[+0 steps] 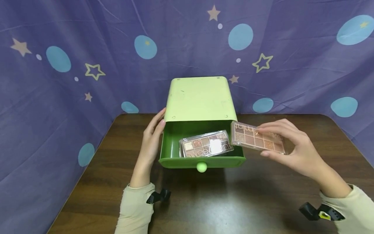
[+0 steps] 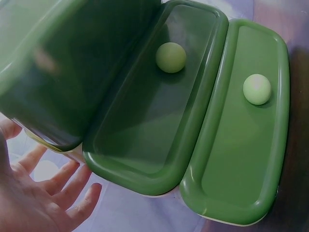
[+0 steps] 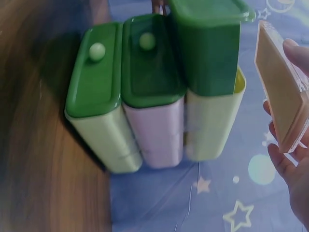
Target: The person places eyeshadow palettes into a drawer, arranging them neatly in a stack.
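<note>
My right hand (image 1: 295,146) pinches an eyeshadow palette (image 1: 248,137) between thumb and fingers, beside the right end of the pulled-out top drawer (image 1: 201,162). In the right wrist view the plain back of the palette (image 3: 275,82) faces the camera, apart from the drawer. More palettes (image 1: 205,144) lie inside the drawer, the upper one slanted; how many are beneath is hidden. My left hand (image 1: 150,139) rests along the left side of the pale green drawer unit (image 1: 201,97). Its fingers are spread and loosely extended in the left wrist view.
Below the pulled-out drawer, the wrist views show two shut green-fronted drawers, a middle drawer (image 2: 145,111) and a bottom drawer (image 2: 236,130), each with a round knob. The unit stands on a dark wooden table (image 1: 204,204) before a purple patterned curtain (image 1: 190,39).
</note>
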Demonstrator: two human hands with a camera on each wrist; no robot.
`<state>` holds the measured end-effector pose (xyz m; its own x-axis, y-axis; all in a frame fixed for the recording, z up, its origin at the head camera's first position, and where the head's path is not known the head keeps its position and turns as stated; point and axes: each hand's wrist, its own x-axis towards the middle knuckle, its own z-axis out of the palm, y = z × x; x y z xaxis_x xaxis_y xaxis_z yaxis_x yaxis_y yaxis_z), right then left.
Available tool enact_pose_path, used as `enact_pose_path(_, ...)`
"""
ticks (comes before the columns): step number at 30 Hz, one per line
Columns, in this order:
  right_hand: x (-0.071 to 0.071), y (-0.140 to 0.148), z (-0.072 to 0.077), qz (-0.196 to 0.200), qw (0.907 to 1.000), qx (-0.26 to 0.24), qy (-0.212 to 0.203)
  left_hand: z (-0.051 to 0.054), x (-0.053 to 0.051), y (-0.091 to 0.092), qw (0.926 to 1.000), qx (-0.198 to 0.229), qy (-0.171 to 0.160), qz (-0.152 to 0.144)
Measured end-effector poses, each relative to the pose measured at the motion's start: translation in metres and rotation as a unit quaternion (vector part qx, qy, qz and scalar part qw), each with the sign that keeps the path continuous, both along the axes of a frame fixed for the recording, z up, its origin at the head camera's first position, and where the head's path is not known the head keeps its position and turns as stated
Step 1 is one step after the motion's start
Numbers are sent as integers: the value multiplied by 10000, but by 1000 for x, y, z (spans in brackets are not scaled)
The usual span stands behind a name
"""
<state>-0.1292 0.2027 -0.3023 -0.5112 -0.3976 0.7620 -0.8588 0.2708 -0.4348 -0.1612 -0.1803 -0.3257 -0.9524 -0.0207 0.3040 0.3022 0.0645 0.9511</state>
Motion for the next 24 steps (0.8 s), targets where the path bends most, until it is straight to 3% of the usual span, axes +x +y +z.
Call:
enact_pose_path(16, 1, -54, 10, 324, 9988, 80, -351, -1, 1, 0, 10000, -34, 68, -7)
enact_pose_path(24, -3, -72, 13, 408, 9933, 503, -958, 0, 1, 0, 9999, -26, 99, -28)
